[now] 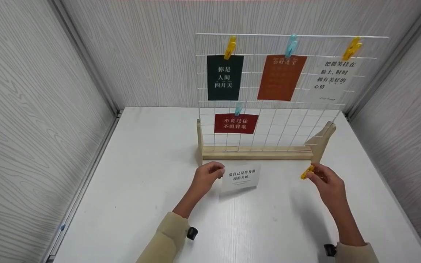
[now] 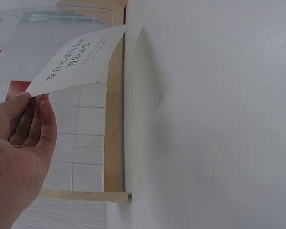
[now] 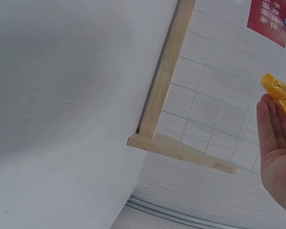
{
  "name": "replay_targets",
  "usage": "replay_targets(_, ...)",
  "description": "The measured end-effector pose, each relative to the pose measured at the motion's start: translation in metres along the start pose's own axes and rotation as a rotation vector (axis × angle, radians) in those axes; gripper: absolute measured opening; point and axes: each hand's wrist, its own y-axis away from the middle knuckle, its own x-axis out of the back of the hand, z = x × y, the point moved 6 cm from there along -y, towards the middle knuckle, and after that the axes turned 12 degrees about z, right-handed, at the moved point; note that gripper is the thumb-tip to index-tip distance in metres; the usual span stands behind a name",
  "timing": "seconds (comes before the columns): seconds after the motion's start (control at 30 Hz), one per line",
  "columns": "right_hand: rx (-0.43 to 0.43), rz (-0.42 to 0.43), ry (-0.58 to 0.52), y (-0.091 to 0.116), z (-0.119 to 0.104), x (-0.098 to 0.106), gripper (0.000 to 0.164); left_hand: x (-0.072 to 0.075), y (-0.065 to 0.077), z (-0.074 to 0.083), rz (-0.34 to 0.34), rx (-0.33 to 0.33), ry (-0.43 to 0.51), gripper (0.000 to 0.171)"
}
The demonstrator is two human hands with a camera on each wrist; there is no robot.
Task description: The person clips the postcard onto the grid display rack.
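My left hand (image 1: 207, 177) pinches a white card (image 1: 241, 178) printed with dark characters by its left edge, above the table in front of a wire grid stand. In the left wrist view the card (image 2: 78, 62) tilts away from the thumb and fingertips. On the right side, my right hand (image 1: 329, 182) holds a yellow clip (image 1: 307, 172) between thumb and fingers. The right wrist view shows that clip (image 3: 278, 94) at the fingertips, with the white grid (image 3: 214, 105) behind it. Neither the card nor the clip touches the grid.
The grid's wooden base (image 1: 258, 155) stands on the white table (image 1: 141, 153). Clipped along its top are a dark green card (image 1: 225, 87), an orange card (image 1: 281, 78) and a white card (image 1: 333, 78). Lower left hangs a red card (image 1: 236, 128) under a blue clip (image 1: 238, 109).
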Motion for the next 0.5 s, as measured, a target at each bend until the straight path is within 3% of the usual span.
replay_targets(0.3,0.038,0.010,0.029,-0.004,-0.005,0.001,0.048,-0.020,-0.010,0.006,-0.018,-0.027,-0.007,0.016)
replay_targets(0.5,0.087,0.017,-0.014,-0.010,-0.011,0.003,0.043,-0.031,-0.018,0.011,-0.012,-0.043,0.002,0.015)
